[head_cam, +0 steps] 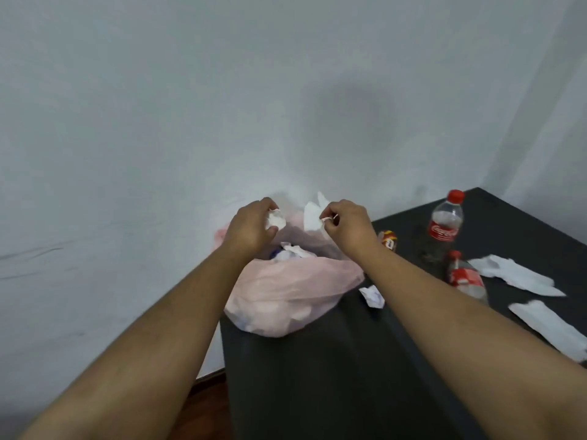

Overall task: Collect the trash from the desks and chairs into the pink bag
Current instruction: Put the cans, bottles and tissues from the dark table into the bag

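Black desk [349, 376] filled the space under both forearms and ran on to the right of the right hand [346, 227]. The pink bag [286, 290] sat on the desk's corner, directly under the two hands, partly filled and slumped. Its mouth pointed up toward the hands, and its long axis ran from under the left wrist across to under the right forearm.

The right hand pinched a pale strip [313, 217] at the mouth, which seemed to be the bag's rim, and held it up; the other fingers were curled. The left hand [251, 230] was closed around a crumpled paper wad [274, 220] just above the opening. White and dark scraps were visible inside the bag, so I judged that a part of the collecting was done and that this wad was about to be dropped.

Much was left, all to the right of the right hand: an upright cola bottle [444, 223], a second bottle [467, 277] lying beside the right forearm, two flat paper sheets [514, 274] beyond it, a small paper ball [372, 296] touching the bag's side, and a small brown wrapper or can [389, 240] just behind the right wrist. No chairs were in view.
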A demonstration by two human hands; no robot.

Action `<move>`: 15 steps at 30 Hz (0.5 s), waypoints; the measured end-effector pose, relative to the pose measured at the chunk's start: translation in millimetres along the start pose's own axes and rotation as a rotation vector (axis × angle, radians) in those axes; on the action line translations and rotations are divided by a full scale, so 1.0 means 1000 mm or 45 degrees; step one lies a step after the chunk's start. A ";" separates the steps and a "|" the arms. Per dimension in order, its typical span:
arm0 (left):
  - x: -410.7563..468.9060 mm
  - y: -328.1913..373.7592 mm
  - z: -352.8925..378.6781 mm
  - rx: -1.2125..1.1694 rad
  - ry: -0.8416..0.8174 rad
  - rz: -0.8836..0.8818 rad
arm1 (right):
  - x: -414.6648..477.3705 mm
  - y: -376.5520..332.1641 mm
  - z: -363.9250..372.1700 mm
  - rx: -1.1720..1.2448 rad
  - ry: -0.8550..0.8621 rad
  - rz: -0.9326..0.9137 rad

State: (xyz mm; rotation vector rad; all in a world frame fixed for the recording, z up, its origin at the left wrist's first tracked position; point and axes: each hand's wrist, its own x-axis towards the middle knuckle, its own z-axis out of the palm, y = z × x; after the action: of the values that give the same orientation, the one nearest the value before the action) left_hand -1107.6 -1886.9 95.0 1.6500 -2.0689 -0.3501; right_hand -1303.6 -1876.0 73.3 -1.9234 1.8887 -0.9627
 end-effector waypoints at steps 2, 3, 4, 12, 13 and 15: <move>0.000 -0.019 0.001 0.016 -0.065 -0.086 | 0.003 -0.003 0.022 -0.015 -0.138 -0.005; 0.000 -0.027 0.002 0.055 -0.130 -0.121 | 0.003 -0.002 0.031 -0.017 -0.217 0.002; 0.000 -0.033 0.006 0.144 -0.209 -0.138 | 0.002 0.001 0.037 -0.033 -0.272 0.006; 0.011 0.054 0.035 0.369 -0.088 0.324 | 0.000 0.076 -0.015 -0.004 0.261 0.242; 0.008 0.076 0.045 0.296 -0.087 0.416 | -0.004 0.092 -0.022 -0.034 0.264 0.304; -0.001 0.115 0.075 0.131 -0.114 0.564 | -0.013 0.125 -0.030 -0.146 0.183 0.430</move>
State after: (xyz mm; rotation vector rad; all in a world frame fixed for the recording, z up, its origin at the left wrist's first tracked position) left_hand -1242.4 -1864.6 85.0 1.1957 -2.4771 -0.1718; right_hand -1418.4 -1869.2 14.3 -1.5527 2.3008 -0.9241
